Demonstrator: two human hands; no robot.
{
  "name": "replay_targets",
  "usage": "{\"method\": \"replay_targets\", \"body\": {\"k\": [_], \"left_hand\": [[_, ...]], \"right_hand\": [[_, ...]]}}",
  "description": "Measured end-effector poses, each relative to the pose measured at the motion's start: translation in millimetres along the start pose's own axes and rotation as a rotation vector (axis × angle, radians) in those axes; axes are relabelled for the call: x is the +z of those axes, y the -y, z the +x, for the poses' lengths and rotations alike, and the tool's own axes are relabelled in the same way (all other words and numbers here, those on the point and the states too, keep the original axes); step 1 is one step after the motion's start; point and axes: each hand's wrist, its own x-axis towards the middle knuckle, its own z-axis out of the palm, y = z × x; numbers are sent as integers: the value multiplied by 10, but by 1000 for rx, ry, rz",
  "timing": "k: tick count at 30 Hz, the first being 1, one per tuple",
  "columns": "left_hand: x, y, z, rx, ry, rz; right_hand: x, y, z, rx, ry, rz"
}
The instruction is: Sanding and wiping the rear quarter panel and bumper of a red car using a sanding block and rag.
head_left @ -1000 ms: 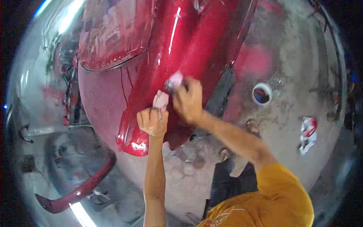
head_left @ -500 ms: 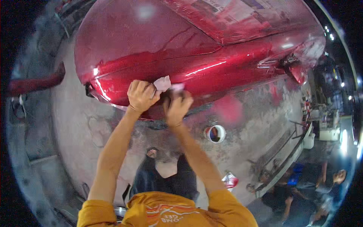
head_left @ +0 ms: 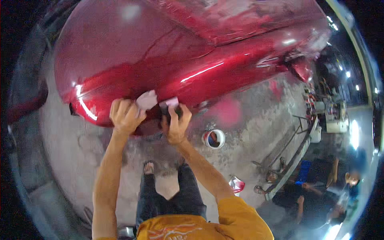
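Observation:
A glossy red car body [head_left: 132, 76] spans the upper part of the head view, its surface partly dull. At its near lower edge, my left hand [head_left: 125, 117] is closed on a crumpled pale pink cloth [head_left: 147, 100], which lies against the red panel. Just to the right, my right hand [head_left: 178, 125] grips a small dark block with a pale pinkish sheet [head_left: 171, 102] along its top. The block is close to the panel edge; whether it touches is unclear. My fingers hide part of both things.
A white bucket [head_left: 205, 139] with dark contents stands on the floor right of my right arm. A red and white piece [head_left: 237, 185] lies nearer me. The car's side mirror [head_left: 303, 71] juts out at right. Other people [head_left: 320, 188] sit at lower right, by a long rail.
The view has shifted, so the car and bucket appear further left. My right hand, blurred before, shows more sharply with its block. Both hands remain at the car's lower edge.

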Motion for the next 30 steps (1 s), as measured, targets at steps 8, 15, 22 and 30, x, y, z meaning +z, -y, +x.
{"method": "replay_targets", "body": {"k": [8,15,22,30], "left_hand": [[-241,-69,-2,-105,156,85],[347,-645,890,146,245,141],[1584,-1187,1908,285,153,108],[2287,-1539,2521,351,11,-69]], "right_hand": [[-956,-1415,1738,464,-619,-167],[-890,-1045,1585,145,-489,-57],[-1329,-2097,2512,464,-615,-225],[-1310,-2177,2371,544,-727,-164]]}}
